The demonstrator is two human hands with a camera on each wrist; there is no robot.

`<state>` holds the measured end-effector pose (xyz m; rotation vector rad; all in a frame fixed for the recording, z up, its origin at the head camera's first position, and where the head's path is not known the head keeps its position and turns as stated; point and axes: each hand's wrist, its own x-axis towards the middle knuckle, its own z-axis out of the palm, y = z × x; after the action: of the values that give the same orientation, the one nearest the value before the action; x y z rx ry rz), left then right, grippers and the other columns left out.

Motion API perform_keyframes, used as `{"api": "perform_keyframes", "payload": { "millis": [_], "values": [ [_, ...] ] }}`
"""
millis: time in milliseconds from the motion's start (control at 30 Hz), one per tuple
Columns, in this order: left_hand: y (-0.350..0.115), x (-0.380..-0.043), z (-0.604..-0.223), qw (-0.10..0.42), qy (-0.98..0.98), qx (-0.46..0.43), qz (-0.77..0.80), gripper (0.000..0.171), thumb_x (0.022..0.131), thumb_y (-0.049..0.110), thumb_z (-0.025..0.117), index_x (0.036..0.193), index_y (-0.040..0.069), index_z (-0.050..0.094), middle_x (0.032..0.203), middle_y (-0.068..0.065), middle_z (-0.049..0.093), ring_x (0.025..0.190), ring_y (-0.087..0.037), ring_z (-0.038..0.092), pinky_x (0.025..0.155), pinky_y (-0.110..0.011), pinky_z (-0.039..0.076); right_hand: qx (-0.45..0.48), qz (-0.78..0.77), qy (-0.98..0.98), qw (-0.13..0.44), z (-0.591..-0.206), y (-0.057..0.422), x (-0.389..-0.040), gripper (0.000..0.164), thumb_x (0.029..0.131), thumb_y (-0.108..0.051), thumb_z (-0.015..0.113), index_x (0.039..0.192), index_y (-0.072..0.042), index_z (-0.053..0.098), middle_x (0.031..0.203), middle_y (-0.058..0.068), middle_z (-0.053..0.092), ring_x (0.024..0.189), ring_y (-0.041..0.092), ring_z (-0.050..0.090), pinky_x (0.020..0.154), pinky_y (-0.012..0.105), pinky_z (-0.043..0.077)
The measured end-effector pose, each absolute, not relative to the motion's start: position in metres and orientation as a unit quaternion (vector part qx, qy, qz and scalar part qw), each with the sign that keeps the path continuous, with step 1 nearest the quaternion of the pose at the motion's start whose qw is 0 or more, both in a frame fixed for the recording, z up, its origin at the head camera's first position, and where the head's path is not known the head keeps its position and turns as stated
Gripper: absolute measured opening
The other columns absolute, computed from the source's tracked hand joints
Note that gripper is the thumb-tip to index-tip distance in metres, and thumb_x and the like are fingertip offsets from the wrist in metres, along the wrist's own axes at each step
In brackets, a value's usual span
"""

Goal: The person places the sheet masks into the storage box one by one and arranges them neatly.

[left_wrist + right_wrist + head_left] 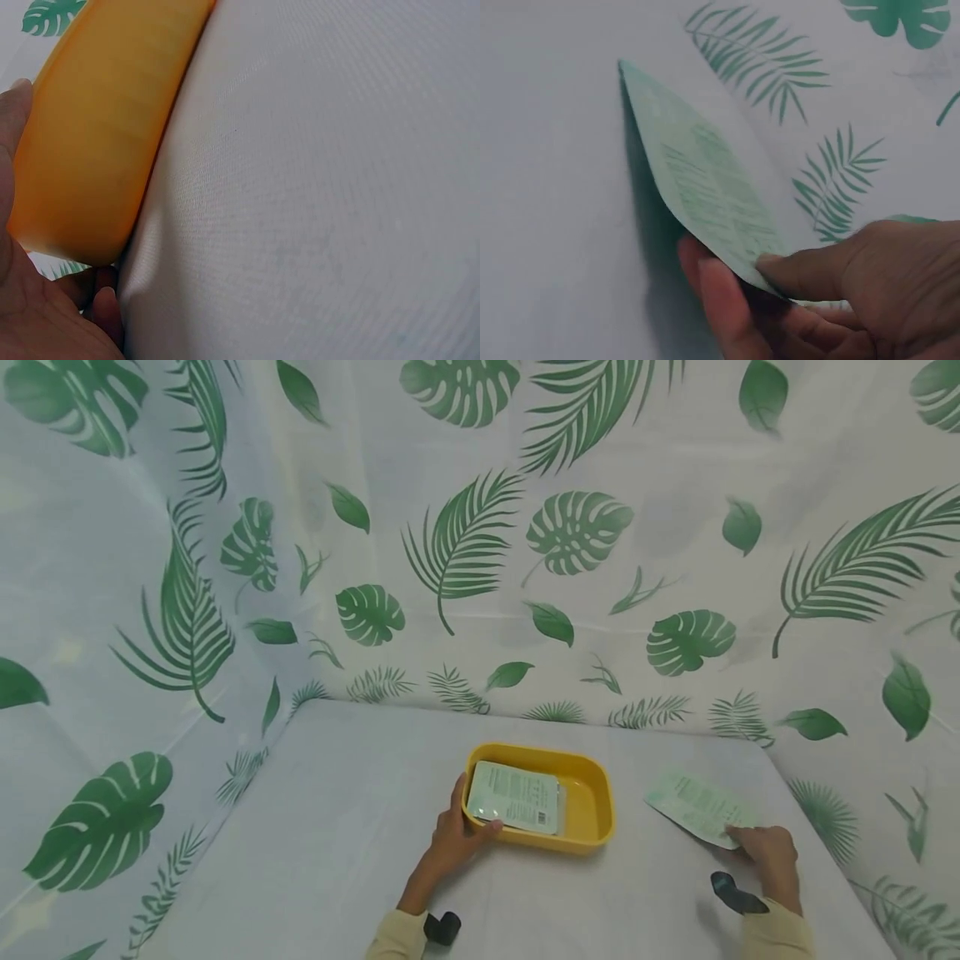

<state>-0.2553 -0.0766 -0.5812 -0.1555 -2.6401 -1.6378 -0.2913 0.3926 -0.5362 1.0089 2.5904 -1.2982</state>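
Note:
A yellow rectangular tray (pixel 588 802) sits on the white-covered table, and my left hand (pixel 453 839) grips its left end. The thumb lies over the near rim while the other fingers reach round the left side. Inside, at the left, is a flat pale green packet (pixel 513 797) with printed text and a small dark code. To the right of the tray, my right hand (pixel 772 852) pinches the near right corner of a similar green packet (pixel 693 802). In the right wrist view this packet (pixel 705 172) is tilted and bowed, thumb on top and fingers underneath.
The white table cover (pixel 337 827) extends left of the tray. Behind and at both sides rise white cloth walls (pixel 480 668) printed with green leaves. A dark strap (pixel 738 893) crosses the right wrist, and another strap (pixel 442 928) is at the left wrist.

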Motion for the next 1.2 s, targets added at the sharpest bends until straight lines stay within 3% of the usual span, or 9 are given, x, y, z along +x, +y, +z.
{"api": "perform_keyframes", "payload": {
  "millis": [100,200,300,467,567,833,1200],
  "values": [
    [-0.076,-0.256,-0.582,0.018,-0.851,-0.050,-0.522,0.101,0.086,0.050,0.070,0.158,0.017,0.007,0.153,-0.022,0.037,0.135,-0.040,0.044,0.105,-0.062,0.037,0.295,-0.415,0.860,0.035,-0.529,0.397,-0.290,0.058,0.092,-0.016,0.056,0.132,0.021,0.037,0.117,0.039,0.050,0.098,0.041,0.056,0.086,0.051,0.048],
    [-0.077,-0.257,-0.582,0.021,-0.854,-0.049,-0.518,0.101,0.086,0.050,0.070,0.158,0.019,0.007,0.151,-0.024,0.038,0.134,-0.041,0.044,0.104,-0.061,0.038,0.270,-0.466,0.843,-0.004,-0.523,0.396,-0.288,0.053,0.095,-0.012,0.053,0.136,0.017,0.036,0.106,0.032,0.055,0.074,0.018,0.065,0.071,0.039,0.054],
    [-0.078,-0.258,-0.584,0.023,-0.857,-0.046,-0.513,0.101,0.085,0.051,0.070,0.158,0.020,0.007,0.150,-0.026,0.040,0.132,-0.043,0.045,0.103,-0.062,0.039,0.238,-0.557,0.794,-0.044,-0.516,0.386,-0.283,0.055,0.099,-0.011,0.052,0.143,0.012,0.030,0.101,0.013,0.057,0.066,0.003,0.066,0.067,0.029,0.058],
    [-0.078,-0.258,-0.585,0.025,-0.856,-0.047,-0.514,0.101,0.085,0.051,0.071,0.158,0.019,0.008,0.149,-0.027,0.041,0.131,-0.044,0.046,0.102,-0.062,0.039,0.163,-0.637,0.750,-0.074,-0.506,0.351,-0.277,0.053,0.100,-0.018,0.056,0.142,0.005,0.035,0.089,-0.014,0.060,0.071,0.002,0.069,0.068,0.020,0.057],
    [-0.079,-0.257,-0.584,0.031,-0.853,-0.049,-0.518,0.101,0.085,0.048,0.072,0.158,0.017,0.009,0.148,-0.027,0.041,0.130,-0.044,0.047,0.102,-0.062,0.040,0.112,-0.635,0.761,-0.067,-0.503,0.322,-0.278,0.047,0.098,-0.022,0.061,0.134,0.003,0.044,0.088,-0.015,0.066,0.073,0.005,0.070,0.066,0.020,0.057],
    [-0.078,-0.255,-0.583,0.030,-0.853,-0.053,-0.518,0.099,0.085,0.047,0.071,0.158,0.017,0.010,0.145,-0.029,0.044,0.128,-0.045,0.049,0.099,-0.062,0.041,0.037,-0.600,0.798,0.041,-0.499,0.244,-0.281,0.036,0.099,-0.012,0.056,0.131,0.005,0.046,0.094,-0.001,0.071,0.077,0.010,0.068,0.067,0.024,0.057],
    [-0.077,-0.253,-0.580,0.037,-0.854,-0.058,-0.516,0.100,0.085,0.045,0.072,0.157,0.015,0.009,0.145,-0.029,0.044,0.127,-0.044,0.049,0.099,-0.062,0.041,0.005,-0.573,0.818,0.055,-0.507,0.176,-0.289,0.028,0.096,-0.004,0.059,0.121,0.007,0.055,0.087,0.012,0.072,0.061,0.015,0.062,0.054,0.023,0.051]
  ]
}}
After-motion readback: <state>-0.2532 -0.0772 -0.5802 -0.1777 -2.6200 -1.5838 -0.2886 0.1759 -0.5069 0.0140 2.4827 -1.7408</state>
